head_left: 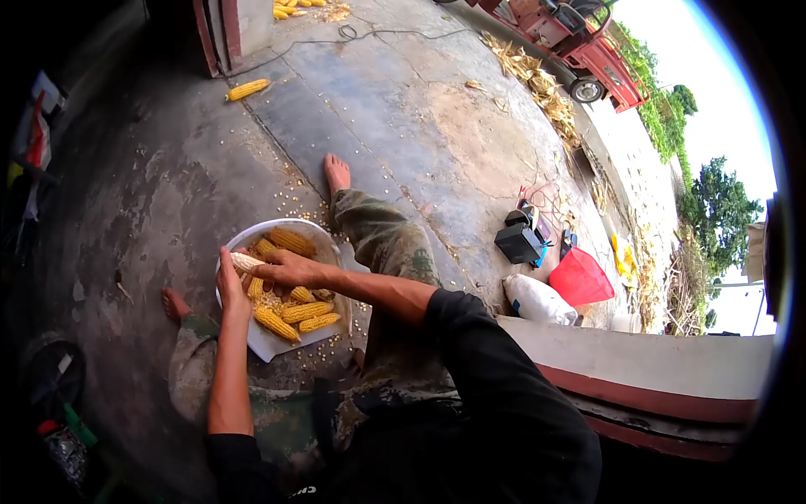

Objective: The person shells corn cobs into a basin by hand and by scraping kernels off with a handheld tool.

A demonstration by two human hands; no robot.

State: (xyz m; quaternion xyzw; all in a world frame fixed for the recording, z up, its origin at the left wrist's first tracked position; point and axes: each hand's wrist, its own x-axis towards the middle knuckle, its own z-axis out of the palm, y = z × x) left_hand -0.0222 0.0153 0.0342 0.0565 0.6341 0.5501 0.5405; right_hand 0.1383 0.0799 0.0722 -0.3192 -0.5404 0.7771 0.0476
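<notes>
A pale corn cob (245,262), paler than the others, is held above the white basin (267,346). My left hand (232,284) is wrapped round its near left side, fingers pointing up. My right hand (287,269) comes in from the right, its fingers closed over the cob's other end. Below both hands, several yellow corn cobs (304,312) lie in the basin with loose kernels among them. The fingers partly cover the pale cob, so its full length is hidden.
Kernels dot the concrete floor (369,109) round the basin. One yellow cob (248,90) lies farther off. To the right are a black battery (519,242), a red bucket (581,279) and a white sack (537,301). Husks (537,84) and a red vehicle (600,63) are beyond.
</notes>
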